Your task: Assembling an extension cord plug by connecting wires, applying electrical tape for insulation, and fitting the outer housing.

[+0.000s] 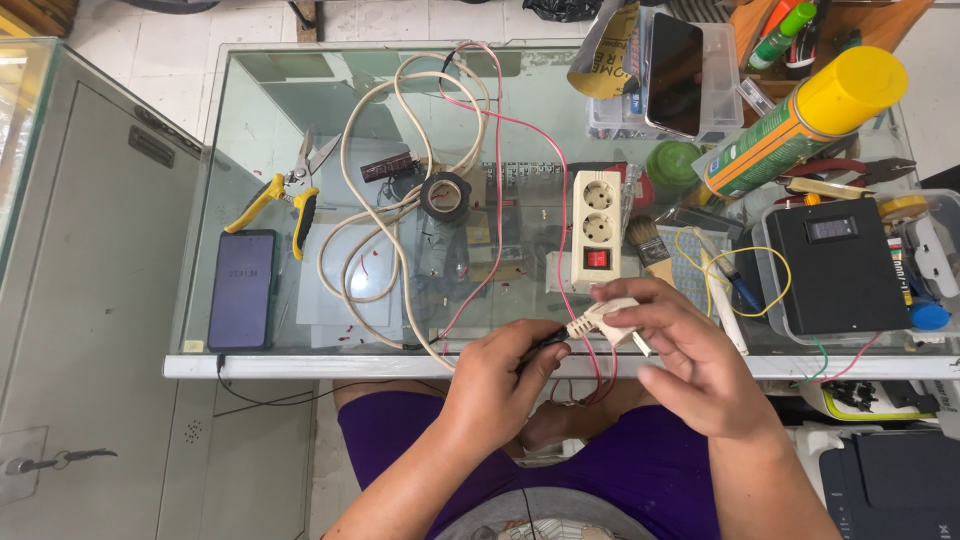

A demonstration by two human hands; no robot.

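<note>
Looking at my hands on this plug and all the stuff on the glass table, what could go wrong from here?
The loose red wires looping toward the left hand might snag as the right hand turns the cream plug. The spray can, lying tilted on clutter, may roll off.

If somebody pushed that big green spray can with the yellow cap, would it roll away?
Probably yes. The spray can is round and lies on its side on top of other tools, not standing, so a sideways nudge could well set it rolling. The pliers and black box beside it might stop it soon. Its smooth metal looks a bit slippery to grab.
</note>
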